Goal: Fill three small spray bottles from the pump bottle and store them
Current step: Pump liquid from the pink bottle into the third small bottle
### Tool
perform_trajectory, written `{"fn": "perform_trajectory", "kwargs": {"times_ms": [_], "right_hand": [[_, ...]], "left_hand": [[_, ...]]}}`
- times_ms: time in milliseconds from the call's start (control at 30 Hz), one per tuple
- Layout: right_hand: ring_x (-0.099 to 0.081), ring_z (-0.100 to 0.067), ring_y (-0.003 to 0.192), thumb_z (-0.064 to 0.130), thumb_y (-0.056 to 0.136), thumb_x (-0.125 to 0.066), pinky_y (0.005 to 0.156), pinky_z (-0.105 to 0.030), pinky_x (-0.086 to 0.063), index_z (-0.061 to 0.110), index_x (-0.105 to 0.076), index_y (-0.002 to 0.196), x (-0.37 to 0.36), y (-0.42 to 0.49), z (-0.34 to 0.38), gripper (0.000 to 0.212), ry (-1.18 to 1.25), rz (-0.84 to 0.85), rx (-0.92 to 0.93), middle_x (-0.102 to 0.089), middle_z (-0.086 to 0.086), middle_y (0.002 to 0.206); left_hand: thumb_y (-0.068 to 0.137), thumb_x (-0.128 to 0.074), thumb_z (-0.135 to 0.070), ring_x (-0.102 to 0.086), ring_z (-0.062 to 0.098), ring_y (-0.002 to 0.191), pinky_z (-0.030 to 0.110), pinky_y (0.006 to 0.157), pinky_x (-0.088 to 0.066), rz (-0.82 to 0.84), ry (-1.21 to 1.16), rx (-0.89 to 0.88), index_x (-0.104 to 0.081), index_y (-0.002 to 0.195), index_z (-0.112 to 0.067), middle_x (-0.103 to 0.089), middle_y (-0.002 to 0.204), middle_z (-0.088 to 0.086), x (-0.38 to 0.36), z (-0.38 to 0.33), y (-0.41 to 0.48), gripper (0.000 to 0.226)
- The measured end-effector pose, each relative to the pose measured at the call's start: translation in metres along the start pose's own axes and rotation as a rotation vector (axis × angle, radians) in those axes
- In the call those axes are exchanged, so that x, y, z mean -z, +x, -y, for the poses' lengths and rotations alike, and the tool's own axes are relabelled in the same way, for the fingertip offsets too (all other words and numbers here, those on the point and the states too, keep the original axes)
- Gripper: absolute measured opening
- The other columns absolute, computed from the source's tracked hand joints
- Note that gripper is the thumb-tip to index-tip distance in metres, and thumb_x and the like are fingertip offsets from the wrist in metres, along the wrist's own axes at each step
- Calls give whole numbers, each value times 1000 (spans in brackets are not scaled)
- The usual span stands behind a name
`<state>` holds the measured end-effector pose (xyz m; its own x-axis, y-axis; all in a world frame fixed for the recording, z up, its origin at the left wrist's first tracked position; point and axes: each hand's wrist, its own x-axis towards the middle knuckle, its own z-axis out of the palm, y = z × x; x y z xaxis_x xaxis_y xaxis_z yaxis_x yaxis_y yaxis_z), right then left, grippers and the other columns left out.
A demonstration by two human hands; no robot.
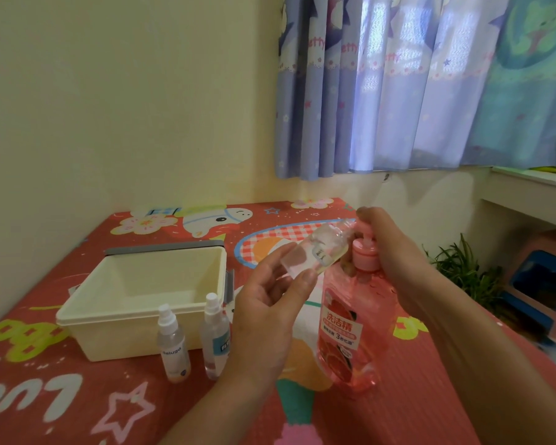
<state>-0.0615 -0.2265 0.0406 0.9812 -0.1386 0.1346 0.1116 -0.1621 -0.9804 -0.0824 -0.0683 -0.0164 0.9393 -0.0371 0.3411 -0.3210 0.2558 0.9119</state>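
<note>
The small bottle [315,248] is uncapped and lies tilted in the left hand [270,303], pinched between thumb and fingers, with its open neck raised to the spout of the pump bottle [347,332]. The right hand [389,248] is curled over the pump head, apparently ready to press. The pump bottle stands on the worktop [430,380] just right of the left hand and below the right one.

This looks like the filling step on one of the three bottles. I cannot tell how much liquid the small bottle holds; it is clear with perhaps a pale tint near the neck. The pump bottle is close to full of pink liquid.

Left of the left hand and nearer the person, two capped spray bottles [172,345] stand side by side. Each seems to have only a shallow layer at the bottom, so whether they count as filled is unclear. Just beyond them is the cream storage box [126,338], open, with nothing visible inside. Storing has not begun: all three bottles have yet to go in.
</note>
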Motion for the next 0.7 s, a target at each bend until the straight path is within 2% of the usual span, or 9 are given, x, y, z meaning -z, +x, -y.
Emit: {"fn": "perform_trajectory", "kwargs": {"times_ms": [133,300,400,500,633,700], "right_hand": [[-54,-11,44,53,98,-33,55,-33,-38,3,-59,69,1,-2,0,63,-7,10,7,-58,-11,53],[-53,-12,43,48,97,-34,56,-34,-38,7,-57,65,0,-1,0,57,-22,-12,8,-58,-10,52],[-53,-16,49,54,96,-35,56,-33,-39,7,-58,69,1,0,-2,60,-2,3,6,-59,-12,55],[-54,-18,52,54,96,-36,56,-33,-38,8,-59,68,2,0,-2,59,2,7,6,-60,-13,57],[-53,-14,46,47,97,-34,55,-32,-37,5,-57,69,1,1,-1,55,-26,2,-2,-58,-12,54],[-54,-12,46,48,97,-33,55,-33,-36,5,-56,68,1,2,-2,57,-18,11,-7,-57,-12,54]], "left_hand": [[67,-71,-38,-68,14,99,24,83,-57,16,-3,3,-68,108,-39,-74,103,-4,-1,-1,0,40],[66,-71,-36,-69,14,98,23,81,-57,6,-32,7,-68,111,-32,-74,104,-2,-2,0,-2,45],[65,-70,-36,-70,14,97,19,75,-56,9,-54,12,-66,115,-28,-75,101,-4,-1,-2,-2,51],[62,-70,-39,-70,18,98,21,75,-57,-4,-54,23,-66,118,-25,-75,101,-2,1,-2,-2,58],[68,-70,-37,-71,16,94,33,83,-56,-11,-30,44,-67,117,-25,-75,99,-4,2,-3,-2,50],[70,-72,-34,-72,13,93,31,82,-56,-16,-35,57,-67,116,-23,-75,99,-3,2,-3,-3,47]]}}
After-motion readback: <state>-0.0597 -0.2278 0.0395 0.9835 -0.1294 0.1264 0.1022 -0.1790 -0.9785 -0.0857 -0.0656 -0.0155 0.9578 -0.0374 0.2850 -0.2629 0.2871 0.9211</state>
